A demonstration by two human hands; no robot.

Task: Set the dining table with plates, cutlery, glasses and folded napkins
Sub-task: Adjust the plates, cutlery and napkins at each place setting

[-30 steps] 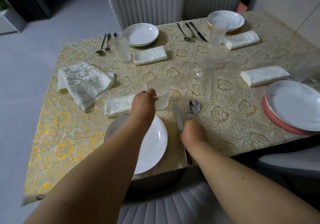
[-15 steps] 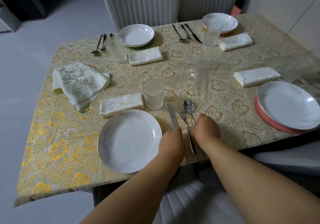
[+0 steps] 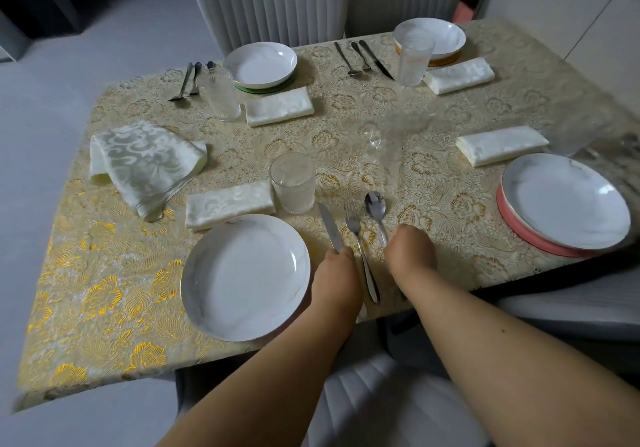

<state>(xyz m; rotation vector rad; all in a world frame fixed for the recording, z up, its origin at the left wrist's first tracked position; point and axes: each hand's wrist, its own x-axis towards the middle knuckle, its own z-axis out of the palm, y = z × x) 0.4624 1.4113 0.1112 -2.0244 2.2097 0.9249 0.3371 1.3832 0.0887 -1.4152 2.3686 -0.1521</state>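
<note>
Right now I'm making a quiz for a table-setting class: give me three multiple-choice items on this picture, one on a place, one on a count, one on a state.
1. Where does the near glass stand?
A. On the near plate
B. Beyond the near plate, beside the folded napkin
C. On the chair

2. How many plates show on the table?
A. Two
B. Six
C. Four

3. How does the patterned cloth at the left lie?
A. Loosely bunched, not a neat rectangle
B. Rolled inside a glass
C. Spread flat under a plate

Answers:
1. B: it stands past the near plate, right of the folded napkin.
2. C: one near, one at the right, two at the far side.
3. A: it lies rumpled, unlike the rectangular napkins.
</note>
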